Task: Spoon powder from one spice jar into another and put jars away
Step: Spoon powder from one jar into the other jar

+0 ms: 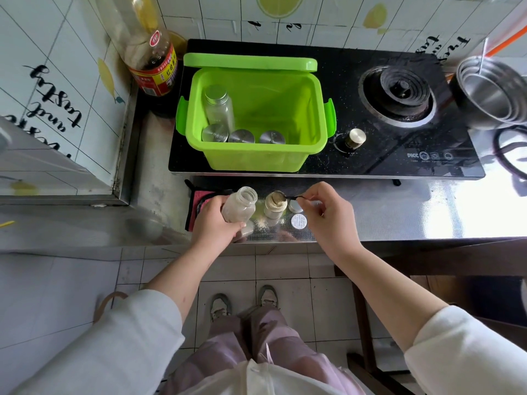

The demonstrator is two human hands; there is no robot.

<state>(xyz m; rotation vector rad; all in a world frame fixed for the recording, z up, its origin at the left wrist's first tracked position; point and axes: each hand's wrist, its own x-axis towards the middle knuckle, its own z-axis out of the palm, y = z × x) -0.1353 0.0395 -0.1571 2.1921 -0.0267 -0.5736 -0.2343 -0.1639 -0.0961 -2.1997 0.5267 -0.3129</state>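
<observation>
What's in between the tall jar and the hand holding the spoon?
The short jar, heaped with powder, stands there, with the spoon over its mouth. Two lids lie right of it, by the right hand. The head view shows this.

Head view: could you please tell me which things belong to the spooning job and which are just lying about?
Job: left hand, held jar, right hand, spoon, full jar, two lids, green box.
Lying about: sauce bottle, steel bowls, hob, red cloth.
</observation>
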